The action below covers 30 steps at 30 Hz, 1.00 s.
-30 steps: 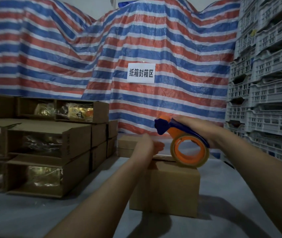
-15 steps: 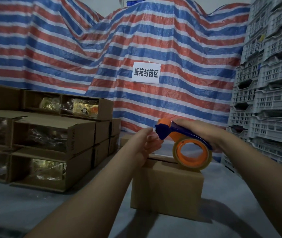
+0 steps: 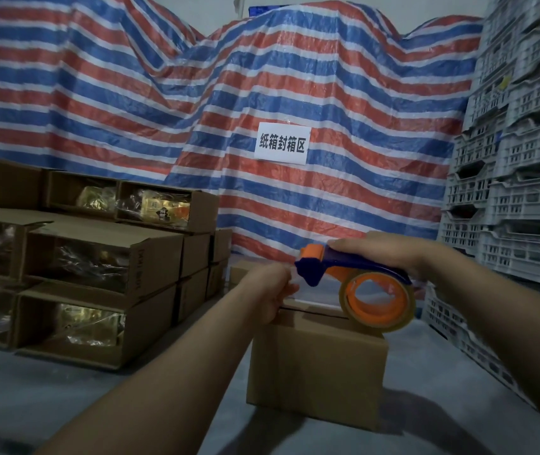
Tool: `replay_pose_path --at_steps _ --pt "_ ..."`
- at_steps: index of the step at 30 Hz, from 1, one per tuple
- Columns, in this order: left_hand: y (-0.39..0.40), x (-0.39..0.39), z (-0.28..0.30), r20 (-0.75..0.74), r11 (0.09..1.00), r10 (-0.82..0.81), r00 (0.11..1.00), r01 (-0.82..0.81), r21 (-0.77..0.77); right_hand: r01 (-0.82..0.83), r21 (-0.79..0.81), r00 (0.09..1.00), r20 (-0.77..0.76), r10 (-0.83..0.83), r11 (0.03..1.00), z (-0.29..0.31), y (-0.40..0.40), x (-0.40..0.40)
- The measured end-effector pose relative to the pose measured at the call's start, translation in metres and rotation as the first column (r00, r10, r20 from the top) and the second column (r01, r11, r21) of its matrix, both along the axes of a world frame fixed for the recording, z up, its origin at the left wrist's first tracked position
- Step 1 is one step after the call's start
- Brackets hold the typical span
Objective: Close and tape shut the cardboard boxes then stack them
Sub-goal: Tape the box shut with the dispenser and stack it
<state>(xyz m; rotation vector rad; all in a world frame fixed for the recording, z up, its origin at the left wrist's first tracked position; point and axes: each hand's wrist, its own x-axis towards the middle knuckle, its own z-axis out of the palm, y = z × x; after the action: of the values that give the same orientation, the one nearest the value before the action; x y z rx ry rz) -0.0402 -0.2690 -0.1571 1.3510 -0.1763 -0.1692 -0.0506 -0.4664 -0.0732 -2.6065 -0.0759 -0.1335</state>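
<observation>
Taping the box (image 3: 316,362): right hand (image 3: 383,254) grips the tape dispenser (image 3: 354,284), left hand (image 3: 270,290) pinches the tape end. Next: stick it down, pull across the seam.

- Striped tarp (image 3: 130,103), red, blue and white bands, hangs across the whole back, creased and sagging.
- White paper sign (image 3: 282,143) with black Chinese characters, stuck on the tarp right of centre.
- Grey plastic crates (image 3: 521,178), slotted walls, stacked in tall columns along the right edge.
- More of the same crates (image 3: 479,349) lying low at the right, near the floor.
- Grey floor (image 3: 48,399), dim, shadows on it.
- Pale wall strip (image 3: 239,4) above the tarp's top edge.
</observation>
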Motion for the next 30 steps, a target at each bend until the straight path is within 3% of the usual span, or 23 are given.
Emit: replay_pose_path --at_steps 4,7,10,11,13,15,17,24,30 --pt "0.010 0.006 -0.009 -0.062 0.980 -0.030 0.998 0.017 -0.199 0.059 -0.069 0.996 -0.063 -0.064 0.996 0.002 -0.024 -0.003" --pt "0.009 0.005 -0.014 -0.070 0.966 0.017 0.997 -0.034 -0.255 0.070 0.058 0.993 -0.102 -0.064 0.996 -0.007 -0.032 -0.005" --pt "0.008 0.002 -0.010 -0.096 0.956 0.035 0.995 -0.061 -0.285 0.080 -0.014 0.992 -0.093 -0.081 0.997 -0.005 -0.027 -0.003" --pt "0.009 0.002 -0.007 -0.100 0.969 0.081 0.992 -0.102 -0.224 0.096 -0.088 0.991 -0.084 -0.103 0.992 -0.003 -0.024 -0.002" --pt "0.010 0.002 -0.005 0.001 0.966 0.253 0.968 -0.252 0.059 0.124 -0.225 0.988 -0.064 -0.141 0.967 0.001 -0.017 0.001" --pt "0.014 0.006 -0.011 0.236 0.838 0.346 0.908 -0.413 0.357 0.128 -0.313 0.986 -0.063 -0.155 0.941 0.003 -0.008 0.005" --pt "0.020 0.008 -0.023 0.338 0.750 0.323 0.884 -0.456 0.479 0.117 -0.359 0.985 -0.075 -0.154 0.926 0.004 0.000 0.008" --pt "0.027 0.023 -0.057 0.189 0.904 0.317 0.929 -0.356 0.237 0.114 -0.384 0.986 -0.067 -0.151 0.916 0.003 0.013 0.018" --pt "0.030 0.028 -0.060 0.137 0.925 0.339 0.931 -0.356 0.132 0.093 -0.359 0.988 -0.084 -0.131 0.929 0.001 0.017 0.022"
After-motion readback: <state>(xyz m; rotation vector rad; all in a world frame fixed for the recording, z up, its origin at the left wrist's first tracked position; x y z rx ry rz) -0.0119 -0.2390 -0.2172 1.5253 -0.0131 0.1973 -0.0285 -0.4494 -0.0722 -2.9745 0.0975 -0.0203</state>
